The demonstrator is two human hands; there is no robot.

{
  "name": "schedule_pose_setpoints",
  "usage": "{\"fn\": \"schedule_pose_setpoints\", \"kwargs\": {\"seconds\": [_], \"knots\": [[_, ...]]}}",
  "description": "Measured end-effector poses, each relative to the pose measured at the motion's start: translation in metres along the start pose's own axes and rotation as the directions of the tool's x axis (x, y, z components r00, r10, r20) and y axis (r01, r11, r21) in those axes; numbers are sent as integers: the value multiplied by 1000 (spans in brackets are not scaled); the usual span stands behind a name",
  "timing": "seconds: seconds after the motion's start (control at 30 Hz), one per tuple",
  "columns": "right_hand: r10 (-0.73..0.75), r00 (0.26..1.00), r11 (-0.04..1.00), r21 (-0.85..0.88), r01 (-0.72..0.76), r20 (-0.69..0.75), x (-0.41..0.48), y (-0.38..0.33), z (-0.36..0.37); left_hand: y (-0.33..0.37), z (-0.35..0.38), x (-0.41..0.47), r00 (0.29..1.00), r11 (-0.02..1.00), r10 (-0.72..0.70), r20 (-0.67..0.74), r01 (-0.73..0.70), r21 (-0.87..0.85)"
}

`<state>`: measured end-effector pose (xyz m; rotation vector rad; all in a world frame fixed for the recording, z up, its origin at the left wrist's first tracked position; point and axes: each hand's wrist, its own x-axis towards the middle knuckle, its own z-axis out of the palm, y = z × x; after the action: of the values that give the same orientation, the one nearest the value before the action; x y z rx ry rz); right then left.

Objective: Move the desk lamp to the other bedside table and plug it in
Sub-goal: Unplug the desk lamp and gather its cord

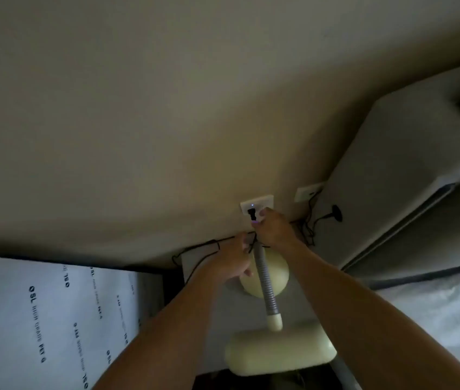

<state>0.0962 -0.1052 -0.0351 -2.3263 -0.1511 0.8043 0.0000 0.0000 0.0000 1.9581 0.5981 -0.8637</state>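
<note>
A pale yellow desk lamp (268, 282) with a grey ribbed neck stands on the white bedside table (231, 305), its long shade (279, 353) pointing toward me. Its black plug (251, 213) sits in a white wall socket (257, 205) where a small light glows. My right hand (273, 229) is at the socket, fingers closed around the plug. My left hand (231, 261) hovers by the lamp base, fingers curled on the black cord (203, 253), which trails left along the table's back edge.
A second white socket (309, 191) with black cables is on the wall to the right. A grey padded headboard (408, 175) and the bed (434, 319) fill the right side. White printed sheeting (48, 319) lies at lower left.
</note>
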Motion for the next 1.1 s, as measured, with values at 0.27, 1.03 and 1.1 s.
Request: {"fn": "schedule_pose_setpoints", "kwargs": {"seconds": [0.27, 1.03, 1.1], "knots": [[95, 995, 992, 84, -98, 43, 22, 5, 16, -10, 14, 20, 984, 987, 90, -154, -67, 148], [120, 965, 715, 654, -247, 233, -46, 13, -27, -19, 0, -45, 959, 949, 249, -134, -214, 231], [111, 962, 655, 710, -259, 248, -55, 3, -32, -30, -8, -58, 965, 943, 239, -112, -204, 263]]}}
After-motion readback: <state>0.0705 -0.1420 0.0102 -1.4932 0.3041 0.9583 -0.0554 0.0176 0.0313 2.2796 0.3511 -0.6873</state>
